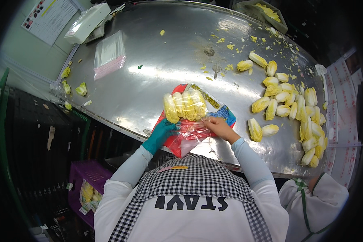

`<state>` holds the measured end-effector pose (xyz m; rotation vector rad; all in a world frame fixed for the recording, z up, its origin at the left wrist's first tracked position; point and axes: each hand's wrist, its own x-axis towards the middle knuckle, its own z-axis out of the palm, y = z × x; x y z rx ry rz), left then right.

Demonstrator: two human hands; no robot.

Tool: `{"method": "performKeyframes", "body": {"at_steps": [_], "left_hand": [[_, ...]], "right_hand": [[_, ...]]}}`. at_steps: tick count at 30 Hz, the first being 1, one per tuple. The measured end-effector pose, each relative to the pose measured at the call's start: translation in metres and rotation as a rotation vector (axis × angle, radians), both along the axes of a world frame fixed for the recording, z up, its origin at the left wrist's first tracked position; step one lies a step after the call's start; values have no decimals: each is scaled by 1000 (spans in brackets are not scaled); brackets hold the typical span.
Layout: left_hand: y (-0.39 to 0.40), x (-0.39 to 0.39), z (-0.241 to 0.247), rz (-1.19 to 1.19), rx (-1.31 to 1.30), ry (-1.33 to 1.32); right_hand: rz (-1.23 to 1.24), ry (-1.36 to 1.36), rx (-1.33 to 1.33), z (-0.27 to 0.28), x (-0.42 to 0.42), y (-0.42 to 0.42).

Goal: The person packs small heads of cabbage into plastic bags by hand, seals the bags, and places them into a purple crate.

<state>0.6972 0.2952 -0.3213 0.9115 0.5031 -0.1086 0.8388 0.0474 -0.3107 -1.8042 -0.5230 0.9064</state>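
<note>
A clear plastic bag holds several baby napa cabbages laid side by side. It rests on a red, blue and white printed plastic sack at the table's near edge. My left hand, in a teal rubber glove, grips the bag's left side just below the cabbages. On the other side, my bare right hand pinches the bag's loose film between thumb and fingers. The bag's lower end lies flattened toward my checked apron.
Loose baby cabbages crowd the right of the steel table. A stack of flat clear bags lies at left, near a white scale. A purple crate holds packed cabbages. Another person's sleeve is at lower right.
</note>
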Motion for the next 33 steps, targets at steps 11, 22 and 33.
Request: {"method": "performKeyframes", "body": {"at_steps": [11,22,33], "left_hand": [[10,19,16,-81,113,125],[-15,-55,63,-243,178,288],[-22,-66,23,-87,-164,205]], "right_hand": [[-271,515,114,-8,20,9],[-184,-926,-67,84,-56,-21],[455,-751,217,45,-94,69]]}}
